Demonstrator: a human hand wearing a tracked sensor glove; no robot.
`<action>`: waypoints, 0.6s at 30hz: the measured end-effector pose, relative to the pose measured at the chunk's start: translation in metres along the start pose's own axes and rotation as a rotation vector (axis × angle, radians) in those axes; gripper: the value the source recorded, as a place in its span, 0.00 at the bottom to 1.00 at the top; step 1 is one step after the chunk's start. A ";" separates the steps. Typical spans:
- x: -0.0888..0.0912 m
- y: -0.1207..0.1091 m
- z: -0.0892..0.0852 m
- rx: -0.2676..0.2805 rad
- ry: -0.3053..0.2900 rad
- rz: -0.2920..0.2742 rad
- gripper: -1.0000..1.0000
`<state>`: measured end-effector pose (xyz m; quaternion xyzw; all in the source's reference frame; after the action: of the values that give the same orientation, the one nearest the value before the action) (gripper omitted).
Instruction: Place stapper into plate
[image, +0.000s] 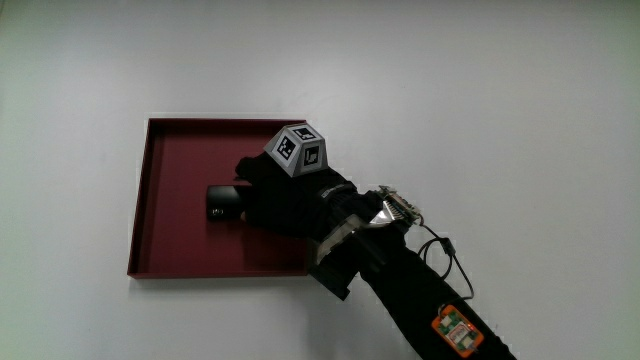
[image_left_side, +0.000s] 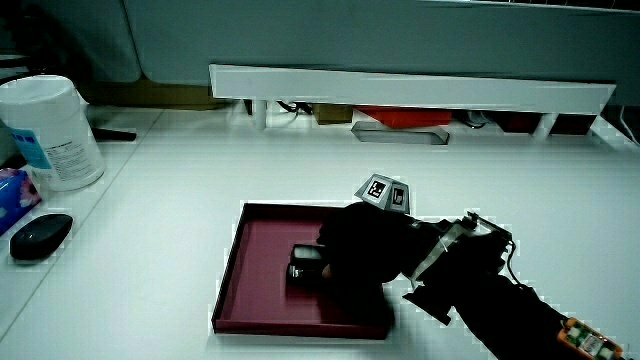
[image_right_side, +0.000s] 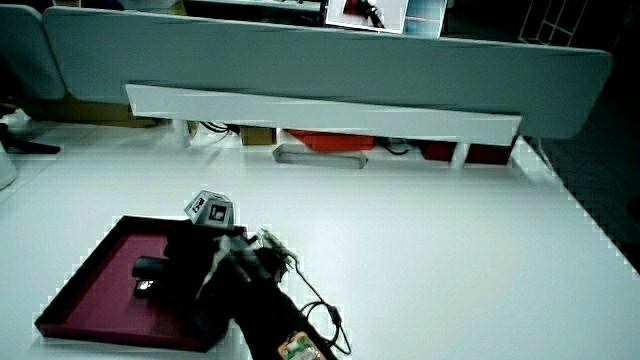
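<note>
A dark red square tray (image: 175, 235) lies on the white table and serves as the plate. It also shows in both side views (image_left_side: 255, 295) (image_right_side: 85, 300). A small black stapler (image: 224, 203) rests on the tray's floor near its middle. It sticks out from under the hand in both side views (image_left_side: 304, 263) (image_right_side: 150, 268). The gloved hand (image: 285, 200) is low over the tray, its fingers curled around the stapler's end. The patterned cube (image: 298, 150) sits on the hand's back. The forearm crosses the tray's edge nearest the person.
In a side view, a white canister (image_left_side: 50, 130), a black mouse (image_left_side: 40, 237) and a coloured packet (image_left_side: 12, 190) stand near the table's edge beside the tray. A low white partition (image_left_side: 400, 85) runs along the table. A thin cable (image: 447, 255) loops from the forearm.
</note>
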<state>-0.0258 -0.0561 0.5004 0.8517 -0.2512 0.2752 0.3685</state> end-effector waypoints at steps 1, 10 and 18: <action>-0.001 -0.003 0.003 0.000 0.004 0.009 0.27; 0.000 -0.045 0.050 -0.166 0.092 0.022 0.00; -0.002 -0.098 0.089 -0.151 0.105 -0.002 0.00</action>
<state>0.0595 -0.0651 0.3998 0.8061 -0.2509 0.2994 0.4446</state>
